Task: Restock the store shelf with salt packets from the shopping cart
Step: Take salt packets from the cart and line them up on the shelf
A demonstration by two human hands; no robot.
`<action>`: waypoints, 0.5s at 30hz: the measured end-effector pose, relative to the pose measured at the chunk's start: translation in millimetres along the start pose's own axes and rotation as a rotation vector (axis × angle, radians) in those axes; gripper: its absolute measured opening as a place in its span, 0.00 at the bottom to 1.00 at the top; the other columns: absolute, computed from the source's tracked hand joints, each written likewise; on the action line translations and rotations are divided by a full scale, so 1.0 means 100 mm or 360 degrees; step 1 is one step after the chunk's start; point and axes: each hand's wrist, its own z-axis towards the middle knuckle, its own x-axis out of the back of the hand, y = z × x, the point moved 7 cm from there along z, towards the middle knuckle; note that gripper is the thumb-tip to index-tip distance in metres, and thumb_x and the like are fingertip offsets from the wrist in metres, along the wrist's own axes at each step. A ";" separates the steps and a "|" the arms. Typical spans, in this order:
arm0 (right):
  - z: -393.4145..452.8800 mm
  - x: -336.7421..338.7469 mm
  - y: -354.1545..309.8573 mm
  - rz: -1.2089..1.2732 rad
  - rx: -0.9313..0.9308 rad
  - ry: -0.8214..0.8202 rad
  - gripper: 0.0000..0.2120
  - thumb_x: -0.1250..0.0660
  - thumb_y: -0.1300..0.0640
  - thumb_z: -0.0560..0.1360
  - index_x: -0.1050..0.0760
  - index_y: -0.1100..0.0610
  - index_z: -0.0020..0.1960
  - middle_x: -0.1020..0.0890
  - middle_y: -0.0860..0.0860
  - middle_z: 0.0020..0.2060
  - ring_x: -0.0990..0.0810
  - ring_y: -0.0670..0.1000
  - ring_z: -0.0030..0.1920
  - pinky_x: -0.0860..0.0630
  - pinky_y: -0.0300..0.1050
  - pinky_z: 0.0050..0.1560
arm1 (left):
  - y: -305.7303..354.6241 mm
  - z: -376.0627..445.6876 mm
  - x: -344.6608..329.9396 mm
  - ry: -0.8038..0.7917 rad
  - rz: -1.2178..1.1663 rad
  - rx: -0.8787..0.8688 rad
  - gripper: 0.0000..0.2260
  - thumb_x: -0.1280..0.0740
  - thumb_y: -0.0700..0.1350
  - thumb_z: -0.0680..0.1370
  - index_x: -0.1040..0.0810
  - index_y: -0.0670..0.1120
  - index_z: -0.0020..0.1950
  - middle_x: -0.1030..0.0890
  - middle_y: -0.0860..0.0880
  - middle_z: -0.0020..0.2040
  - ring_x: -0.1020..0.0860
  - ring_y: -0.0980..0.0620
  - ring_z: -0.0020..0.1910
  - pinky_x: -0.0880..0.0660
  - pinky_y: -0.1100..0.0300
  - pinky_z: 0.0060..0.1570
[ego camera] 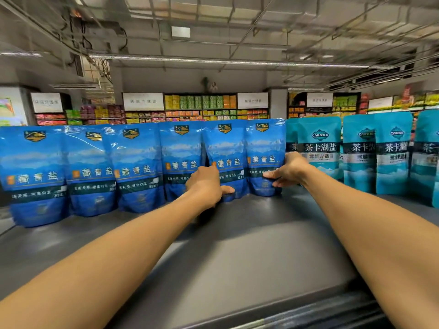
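Six packets: blue salt packets standing upright in a row along the back of the grey shelf top, touching or overlapping side to side.
Left hand: left hand low against the fifth blue packet, thumb lying across its lower front, fingers curled round its left edge, gripping it.
Right hand: right hand on the sixth blue packet, last on the right, fingers curled over its lower right front, thumb side up along its edge, holding it.
Packet posture: both held packets upright, bases on the shelf top, pressed edge to edge.
Right neighbours: teal salt packets upright just beside the sixth blue packet, running on to the right edge of view.
Arms: both bare forearms reaching forward over the shelf top.
Background: far wall shelves packed with coloured goods, white signs above them, lettering too blurred to read.
Overhead: open ceiling with a long strip light.
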 end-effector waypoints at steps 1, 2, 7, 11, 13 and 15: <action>0.02 -0.03 0.00 -0.0005 -0.0006 -0.0002 0.19 0.20 0.63 0.67 0.21 0.61 0.55 0.15 0.60 0.41 0.19 0.54 0.27 0.19 0.43 0.28 | 0.00 0.02 0.01 0.0019 0.0045 0.0003 0.43 0.31 0.63 0.72 0.43 0.42 0.78 0.17 0.42 0.49 0.18 0.42 0.49 0.20 0.48 0.48; 0.03 -0.06 0.00 -0.0002 -0.0009 -0.0006 0.18 0.20 0.63 0.67 0.22 0.61 0.54 0.14 0.61 0.44 0.19 0.54 0.30 0.18 0.44 0.31 | 0.01 0.03 0.01 0.0034 0.0086 0.0003 0.43 0.31 0.64 0.72 0.43 0.41 0.77 0.18 0.42 0.49 0.18 0.42 0.50 0.20 0.49 0.47; 0.06 -0.10 0.01 -0.0057 0.0188 0.0108 0.19 0.22 0.62 0.69 0.22 0.67 0.57 0.16 0.64 0.49 0.15 0.60 0.46 0.18 0.57 0.53 | -0.04 0.06 0.02 0.0006 0.0220 0.0059 0.35 0.33 0.63 0.74 0.32 0.39 0.70 0.21 0.45 0.44 0.20 0.42 0.47 0.27 0.51 0.38; 0.03 -0.12 0.04 -0.0101 0.0180 0.0096 0.19 0.21 0.60 0.68 0.21 0.66 0.55 0.15 0.63 0.49 0.15 0.61 0.51 0.18 0.57 0.55 | -0.07 0.08 -0.05 -0.0076 0.0236 0.0049 0.22 0.34 0.61 0.76 0.27 0.41 0.44 0.28 0.47 0.34 0.25 0.45 0.39 0.29 0.52 0.36; -0.01 -0.13 0.02 -0.0074 0.0133 0.0065 0.18 0.20 0.59 0.68 0.20 0.61 0.54 0.15 0.59 0.51 0.16 0.59 0.51 0.19 0.54 0.56 | -0.08 0.07 -0.06 -0.0072 0.0250 0.0047 0.22 0.34 0.61 0.77 0.32 0.43 0.39 0.28 0.47 0.35 0.26 0.46 0.37 0.30 0.53 0.34; -0.06 -0.13 0.00 -0.0092 0.0104 0.0056 0.18 0.20 0.56 0.68 0.21 0.59 0.54 0.15 0.57 0.51 0.16 0.56 0.49 0.17 0.51 0.50 | -0.09 0.06 -0.05 -0.0057 0.0263 0.0027 0.22 0.35 0.62 0.77 0.33 0.44 0.37 0.28 0.47 0.35 0.28 0.49 0.33 0.32 0.55 0.31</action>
